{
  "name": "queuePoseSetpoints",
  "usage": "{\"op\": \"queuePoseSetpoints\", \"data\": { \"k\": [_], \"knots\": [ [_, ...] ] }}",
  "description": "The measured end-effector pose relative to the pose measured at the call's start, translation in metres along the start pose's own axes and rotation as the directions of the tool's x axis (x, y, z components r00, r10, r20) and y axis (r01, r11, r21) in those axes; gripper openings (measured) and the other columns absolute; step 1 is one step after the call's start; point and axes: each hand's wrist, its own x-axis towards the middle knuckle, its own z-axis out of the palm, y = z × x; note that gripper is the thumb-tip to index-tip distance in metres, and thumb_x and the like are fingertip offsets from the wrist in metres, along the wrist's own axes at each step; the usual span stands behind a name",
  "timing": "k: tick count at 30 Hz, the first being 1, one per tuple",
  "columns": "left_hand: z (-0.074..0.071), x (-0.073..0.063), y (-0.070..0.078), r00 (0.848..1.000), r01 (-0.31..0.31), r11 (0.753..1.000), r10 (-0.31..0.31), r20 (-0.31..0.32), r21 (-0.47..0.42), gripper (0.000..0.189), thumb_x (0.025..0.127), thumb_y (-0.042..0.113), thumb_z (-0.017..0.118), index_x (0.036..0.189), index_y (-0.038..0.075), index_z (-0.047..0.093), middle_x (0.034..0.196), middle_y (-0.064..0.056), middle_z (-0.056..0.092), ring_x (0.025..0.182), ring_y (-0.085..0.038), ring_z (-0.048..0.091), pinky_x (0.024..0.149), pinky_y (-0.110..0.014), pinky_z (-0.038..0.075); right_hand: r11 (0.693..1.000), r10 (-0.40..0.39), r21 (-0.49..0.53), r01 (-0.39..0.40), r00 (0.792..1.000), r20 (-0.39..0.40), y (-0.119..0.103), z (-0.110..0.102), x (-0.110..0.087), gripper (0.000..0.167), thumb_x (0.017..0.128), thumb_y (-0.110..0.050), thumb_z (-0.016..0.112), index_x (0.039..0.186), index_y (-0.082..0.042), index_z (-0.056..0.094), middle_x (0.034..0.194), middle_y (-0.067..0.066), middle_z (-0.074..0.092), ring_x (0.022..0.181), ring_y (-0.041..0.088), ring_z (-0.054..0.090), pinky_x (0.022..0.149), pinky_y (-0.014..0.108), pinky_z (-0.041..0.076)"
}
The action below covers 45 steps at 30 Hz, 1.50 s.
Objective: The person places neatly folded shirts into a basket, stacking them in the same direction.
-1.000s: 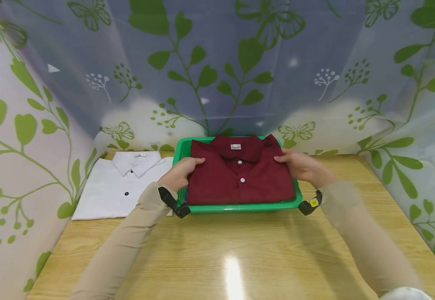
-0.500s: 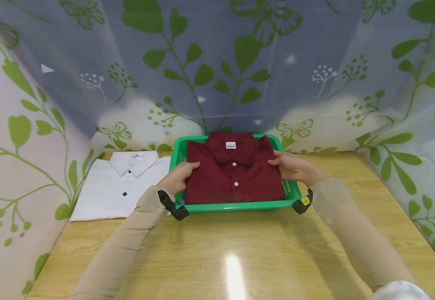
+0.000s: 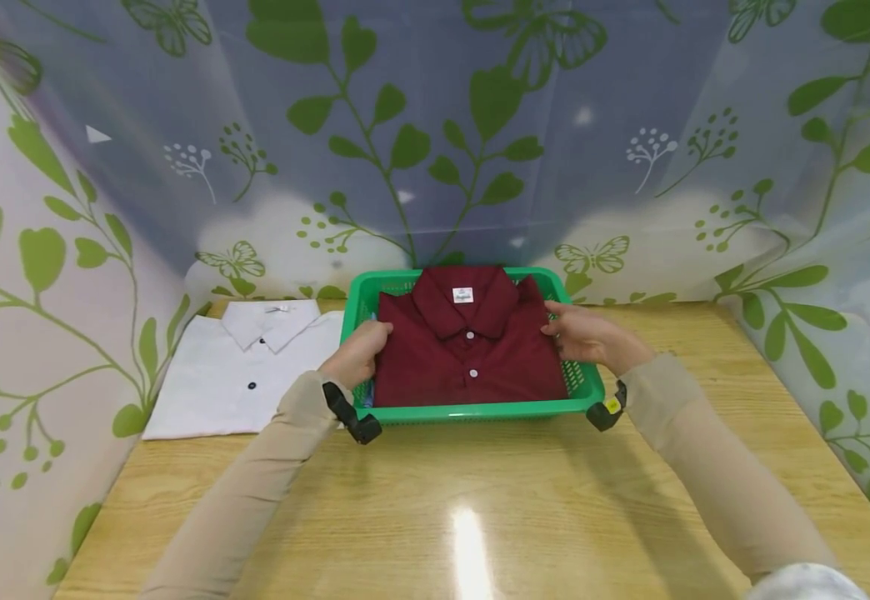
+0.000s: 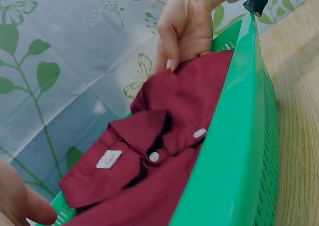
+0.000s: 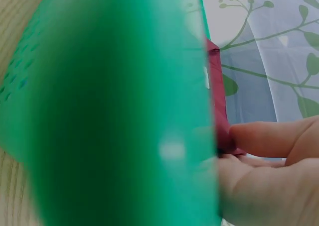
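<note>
A folded maroon polo shirt (image 3: 435,358) lies in a green plastic basket (image 3: 480,411), its collar with a white label toward the back. My left hand (image 3: 360,352) is at the shirt's left edge, thumb on the upper side and the other fingers hidden. In the left wrist view, that thumb (image 4: 40,208) shows beside the basket rim. At the opposite edge my right hand (image 3: 588,337) pinches the shirt's side; the right wrist view shows finger and thumb at the maroon cloth (image 5: 219,101), with the basket wall covering much of that view.
To the left of the basket a folded white shirt (image 3: 240,375) with dark buttons lies on the wooden table (image 3: 420,500). Some blue cloth (image 3: 369,392) shows at the basket's left inside. A leaf-printed curtain (image 3: 435,208) hangs close behind.
The maroon shirt has shifted slightly left and settled lower inside the basket, so more of the right rim and wall shows. My right hand has moved a little left with it.
</note>
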Motion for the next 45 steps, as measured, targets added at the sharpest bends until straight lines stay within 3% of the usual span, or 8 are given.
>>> {"op": "queuePoseSetpoints", "data": {
  "k": [4, 9, 11, 17, 20, 28, 36, 45],
  "knots": [
    [0.000, -0.005, 0.008, 1.000, -0.002, 1.000, 0.002, -0.015, 0.016, 0.015, 0.102, 0.011, 0.034, 0.104, 0.001, 0.045, 0.092, -0.005, 0.043, 0.082, -0.017, 0.043, 0.079, -0.028, 0.038, 1.000, 0.007, -0.024, -0.008, 0.999, -0.043, -0.002, 0.003, -0.003, 0.074, 0.102, 0.004, 0.027, 0.154, -0.012, -0.024, 0.161, 0.021, -0.016, 0.148, 0.043, -0.005, 0.119, 0.056, 0.007],
    [-0.005, -0.018, 0.025, 1.000, -0.028, 0.996, 0.027, 0.003, 0.088, 0.046, 0.106, 0.021, 0.032, 0.149, 0.005, 0.026, 0.138, -0.014, 0.037, 0.125, -0.029, 0.040, 0.105, -0.043, 0.036, 0.999, -0.019, -0.038, 0.017, 0.999, -0.049, -0.008, 0.004, -0.010, 0.068, 0.104, -0.002, 0.027, 0.154, -0.005, -0.019, 0.161, 0.020, -0.021, 0.147, 0.045, -0.009, 0.120, 0.053, 0.004],
    [-0.006, -0.022, 0.031, 0.998, -0.070, 0.990, 0.070, 0.005, 0.121, 0.049, 0.106, 0.021, 0.033, 0.151, 0.004, 0.027, 0.153, -0.014, 0.028, 0.140, -0.031, 0.028, 0.112, -0.049, 0.031, 0.998, -0.034, -0.060, 0.031, 0.998, -0.062, -0.012, 0.005, -0.013, 0.067, 0.105, -0.005, 0.028, 0.155, -0.003, -0.016, 0.161, 0.019, -0.020, 0.147, 0.045, -0.010, 0.120, 0.052, 0.005],
    [0.003, -0.030, 0.047, 0.989, -0.147, 0.979, 0.148, 0.004, 0.144, 0.049, 0.105, 0.026, 0.036, 0.150, 0.005, 0.035, 0.155, -0.014, 0.031, 0.139, -0.035, 0.031, 0.113, -0.051, 0.031, 0.969, -0.116, -0.233, 0.076, 0.979, -0.165, -0.030, 0.017, -0.020, 0.065, 0.107, -0.016, 0.038, 0.157, 0.003, 0.000, 0.163, 0.023, -0.004, 0.147, 0.047, -0.002, 0.119, 0.055, 0.012],
    [0.013, -0.027, 0.050, 0.993, -0.117, 0.990, 0.115, 0.036, 0.072, 0.054, 0.105, 0.028, 0.038, 0.154, 0.007, 0.031, 0.155, -0.017, 0.030, 0.136, -0.039, 0.035, 0.112, -0.049, 0.033, 0.969, -0.131, -0.232, 0.088, 0.975, -0.181, -0.039, 0.022, -0.017, 0.064, 0.107, -0.020, 0.039, 0.157, 0.002, 0.005, 0.162, 0.025, 0.006, 0.147, 0.046, 0.008, 0.119, 0.054, 0.017],
    [0.025, 0.002, 0.045, 0.994, 0.016, 0.996, -0.006, 0.111, -0.086, 0.059, 0.102, 0.029, 0.041, 0.154, 0.004, 0.027, 0.153, -0.024, 0.032, 0.135, -0.049, 0.036, 0.110, -0.056, 0.035, 0.992, 0.037, 0.125, -0.024, 0.994, -0.100, -0.044, 0.020, 0.014, 0.064, 0.108, -0.031, 0.034, 0.159, -0.008, 0.003, 0.161, 0.023, 0.017, 0.146, 0.041, 0.024, 0.117, 0.053, 0.023],
    [0.020, 0.022, 0.030, 0.986, 0.156, 0.979, -0.147, 0.073, -0.128, 0.066, 0.099, 0.032, 0.046, 0.155, 0.006, 0.022, 0.154, -0.023, 0.025, 0.136, -0.051, 0.033, 0.101, -0.071, 0.035, 0.976, 0.205, 0.113, -0.188, 0.967, -0.154, -0.027, 0.012, 0.042, 0.072, 0.106, -0.043, 0.035, 0.159, -0.009, 0.000, 0.162, 0.021, 0.014, 0.145, 0.043, 0.023, 0.112, 0.064, 0.024],
    [0.013, 0.022, 0.024, 0.989, 0.140, 0.986, -0.134, 0.069, -0.091, 0.067, 0.098, 0.031, 0.046, 0.156, 0.007, 0.022, 0.155, -0.021, 0.023, 0.136, -0.050, 0.032, 0.099, -0.071, 0.037, 0.980, 0.197, 0.050, -0.191, 0.960, -0.201, -0.025, 0.012, 0.046, 0.074, 0.105, -0.043, 0.036, 0.159, -0.008, 0.000, 0.161, 0.023, 0.017, 0.144, 0.043, 0.025, 0.112, 0.065, 0.023]
  ]
}}
